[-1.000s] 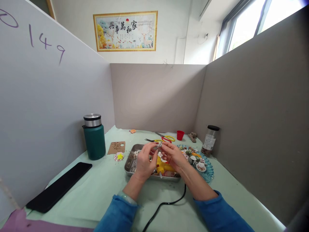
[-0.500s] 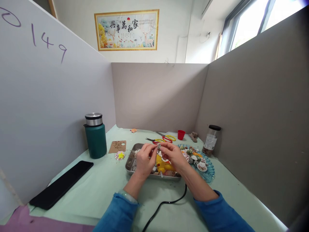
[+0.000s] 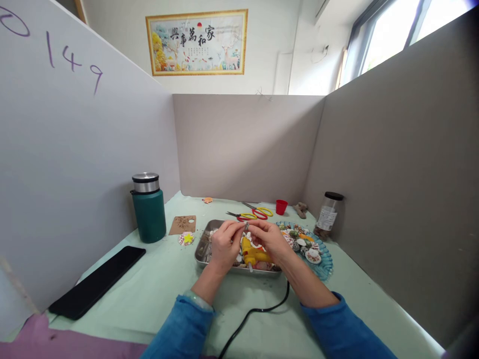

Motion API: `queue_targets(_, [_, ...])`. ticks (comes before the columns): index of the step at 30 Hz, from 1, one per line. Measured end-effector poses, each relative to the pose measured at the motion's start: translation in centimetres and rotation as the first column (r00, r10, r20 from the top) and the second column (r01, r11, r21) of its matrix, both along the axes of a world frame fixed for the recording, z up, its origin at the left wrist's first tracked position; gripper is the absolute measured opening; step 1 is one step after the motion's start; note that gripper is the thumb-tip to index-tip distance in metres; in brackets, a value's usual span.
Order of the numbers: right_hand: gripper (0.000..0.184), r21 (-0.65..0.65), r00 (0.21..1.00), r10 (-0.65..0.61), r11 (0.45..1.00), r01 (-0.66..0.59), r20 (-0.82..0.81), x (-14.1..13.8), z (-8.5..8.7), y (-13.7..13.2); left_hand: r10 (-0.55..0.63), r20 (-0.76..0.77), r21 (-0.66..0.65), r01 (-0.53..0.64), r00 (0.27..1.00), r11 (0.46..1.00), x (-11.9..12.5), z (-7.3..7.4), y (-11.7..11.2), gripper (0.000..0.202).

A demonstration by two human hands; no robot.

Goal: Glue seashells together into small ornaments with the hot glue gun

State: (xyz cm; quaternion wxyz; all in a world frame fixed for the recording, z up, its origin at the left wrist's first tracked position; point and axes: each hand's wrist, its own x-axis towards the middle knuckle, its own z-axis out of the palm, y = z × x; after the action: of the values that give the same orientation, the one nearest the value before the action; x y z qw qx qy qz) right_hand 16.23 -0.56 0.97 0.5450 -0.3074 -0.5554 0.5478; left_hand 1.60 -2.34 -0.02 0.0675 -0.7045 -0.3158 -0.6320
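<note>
My left hand (image 3: 225,244) and my right hand (image 3: 267,239) meet fingertip to fingertip above a metal tray (image 3: 200,254). Both are closed in a pinch around one small greyish piece (image 3: 246,226), too small to name and mostly covered by the fingers. Beneath them in the tray lies a yellow glue gun (image 3: 256,255), its white glue stick end toward me. Shells and pebbles show around the glue gun, partly hidden by my hands. A blue scalloped plate (image 3: 326,264) with shells and small decorated pieces stands just right of my right hand.
Two pairs of scissors (image 3: 258,213) and a red cup (image 3: 281,207) lie behind the tray. A green bottle (image 3: 148,212), black slab (image 3: 99,281), brown card (image 3: 182,225) and flower-like disc (image 3: 186,239) are left. A jar (image 3: 328,215) stands right. A black cable (image 3: 258,310) runs toward me.
The view has shifted very slightly. Both hands stay pinched together over the tray, with hardly any movement of the fingers or the small piece.
</note>
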Motion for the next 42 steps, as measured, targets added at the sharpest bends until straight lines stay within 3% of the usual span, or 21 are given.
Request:
queue_targets(9, [0.031, -0.072, 0.995, 0.065, 0.995, -0.07, -0.078, 0.4, -0.1, 0.2, -0.042, 0.024, -0.018, 0.042, 0.999, 0.999, -0.1, 0.2, 0.0, 0.019])
queue_targets(14, [0.028, -0.152, 0.971, 0.109, 0.978, -0.143, -0.211, 0.6, 0.3, 0.1, -0.088, 0.153, -0.125, 0.108, 0.984, 0.986, -0.5, -0.1, 0.4, 0.021])
queue_targets(22, [0.025, -0.187, 0.94, 0.217, 0.944, -0.27, -0.263, 0.5, 0.0, 0.0, -0.279, 0.275, -0.323, 0.361, 0.92, 0.875, -0.3, -0.1, 0.8, 0.021])
queue_targets(26, [0.027, -0.192, 0.94, 0.23, 0.94, -0.282, -0.254, 0.2, 0.0, -0.1, -0.317, 0.346, -0.375, 0.439, 0.883, 0.816, -0.2, -0.1, 0.8, 0.019])
queue_targets(30, [0.03, -0.195, 0.96, 0.189, 0.953, -0.23, -0.209, 0.0, 0.1, -0.1, -0.302, 0.428, -0.396, 0.477, 0.852, 0.784, -0.1, -0.2, 1.0, 0.019])
queue_targets(35, [0.035, -0.087, 0.996, 0.065, 0.994, -0.069, -0.059, -0.2, -0.2, 0.0, -0.265, 0.513, -0.43, 0.512, 0.816, 0.744, 0.1, 0.0, 0.9, 0.022])
queue_targets(42, [0.03, 0.191, 0.971, -0.169, 0.972, 0.136, 0.168, -0.5, -0.3, -0.2, -0.184, 0.528, -0.432, 0.449, 0.829, 0.782, -0.2, -0.2, 1.3, 0.022])
